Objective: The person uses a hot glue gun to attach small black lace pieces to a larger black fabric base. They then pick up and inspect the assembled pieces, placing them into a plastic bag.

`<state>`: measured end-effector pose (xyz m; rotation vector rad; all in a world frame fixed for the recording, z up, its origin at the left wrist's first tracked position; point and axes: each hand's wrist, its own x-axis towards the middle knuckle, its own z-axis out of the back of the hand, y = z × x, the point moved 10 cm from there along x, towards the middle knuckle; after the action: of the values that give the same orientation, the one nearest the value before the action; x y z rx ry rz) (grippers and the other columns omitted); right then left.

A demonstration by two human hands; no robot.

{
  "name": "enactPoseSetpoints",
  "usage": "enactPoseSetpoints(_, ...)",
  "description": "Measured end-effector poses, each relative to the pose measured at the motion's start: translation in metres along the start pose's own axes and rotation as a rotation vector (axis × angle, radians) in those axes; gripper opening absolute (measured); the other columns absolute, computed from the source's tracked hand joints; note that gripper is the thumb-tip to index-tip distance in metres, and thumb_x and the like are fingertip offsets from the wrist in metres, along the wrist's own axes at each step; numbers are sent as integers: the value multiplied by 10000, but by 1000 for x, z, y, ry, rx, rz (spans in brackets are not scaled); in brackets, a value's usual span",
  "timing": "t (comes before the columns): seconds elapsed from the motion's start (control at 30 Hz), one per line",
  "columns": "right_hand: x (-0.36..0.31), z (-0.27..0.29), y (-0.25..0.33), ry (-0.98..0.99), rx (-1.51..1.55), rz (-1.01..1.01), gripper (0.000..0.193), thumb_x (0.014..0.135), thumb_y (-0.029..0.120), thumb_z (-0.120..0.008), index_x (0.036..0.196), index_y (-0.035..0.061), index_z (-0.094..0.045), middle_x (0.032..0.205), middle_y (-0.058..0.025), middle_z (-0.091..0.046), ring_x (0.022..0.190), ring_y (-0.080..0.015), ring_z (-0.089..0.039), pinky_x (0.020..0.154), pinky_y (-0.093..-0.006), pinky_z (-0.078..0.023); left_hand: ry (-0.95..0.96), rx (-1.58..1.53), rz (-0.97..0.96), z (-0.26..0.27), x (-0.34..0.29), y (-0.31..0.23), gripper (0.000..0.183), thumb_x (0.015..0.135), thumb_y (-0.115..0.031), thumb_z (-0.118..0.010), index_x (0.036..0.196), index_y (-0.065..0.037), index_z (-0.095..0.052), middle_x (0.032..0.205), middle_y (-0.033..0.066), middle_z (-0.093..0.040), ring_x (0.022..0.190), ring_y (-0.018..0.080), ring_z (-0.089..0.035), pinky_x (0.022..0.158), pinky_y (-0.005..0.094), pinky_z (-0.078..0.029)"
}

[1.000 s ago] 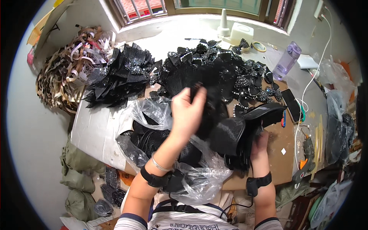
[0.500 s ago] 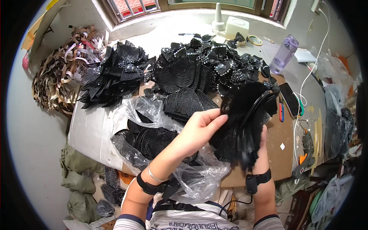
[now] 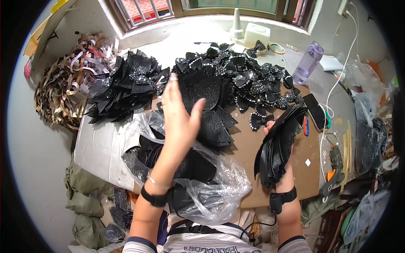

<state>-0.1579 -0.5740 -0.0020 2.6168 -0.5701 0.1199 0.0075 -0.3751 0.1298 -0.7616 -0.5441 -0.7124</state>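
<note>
My left hand (image 3: pixel 179 111) is open, fingers stretched out and thumb apart, over a stack of black lace-patterned pieces (image 3: pixel 215 126) in the middle of the table. In my right hand (image 3: pixel 288 170) is a fanned bundle of black lace pieces (image 3: pixel 274 154), held edge-up; the bundle covers most of the fingers. Close to its upper end lies a black bow with a beaded rim (image 3: pixel 258 121). Behind both hands is a heap of beaded black bows (image 3: pixel 249 78). An open clear plastic bag (image 3: pixel 230 177) with more black pieces (image 3: pixel 196 162) inside lies below my left hand.
Black pieces with sparkling bows (image 3: pixel 130 88) are piled at the left, beside a mound of ribbon strips (image 3: pixel 71 80). On the right are a phone (image 3: pixel 311 105), a red-and-blue cutter (image 3: pixel 306 125), a glue gun (image 3: pixel 335 162), a white cord (image 3: pixel 341 76) and a purple bottle (image 3: pixel 308 65).
My left hand has let go of the black bundle and moved left and up, over the central stack. My right hand keeps the bundle, now tilted and narrower. The bow beside it has come into view.
</note>
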Motion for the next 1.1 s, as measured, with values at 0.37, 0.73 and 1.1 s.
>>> enactPoseSetpoints(0.37,-7,19,-6,-226,-60,-62,463,845,143,-617,1274,0,-517,1205,-152,-611,1087,-291,-610,976,-430,-497,854,-1449,858,-94,-82,-86,286,968,-247,-594,1060,13,-669,953,18,-674,812,55,-621,741,209,-533)
enactPoseSetpoints(0.73,-7,49,-5,-253,-133,-102,472,876,214,-656,1283,8,-532,1193,-172,-621,1024,-300,-643,831,-422,-567,810,-1148,719,-87,-73,-48,182,962,-208,-608,969,-40,-678,846,-59,-657,713,-1,-534,630,182,-440)
enactPoseSetpoints(1.1,0,57,0,-302,-9,-69,375,914,60,-521,1285,10,-507,1117,-183,-635,1008,-263,-655,864,-352,-561,227,-258,317,-34,12,62,476,852,-85,-678,1286,32,-521,1210,187,-608,1142,272,-584,957,345,-466)
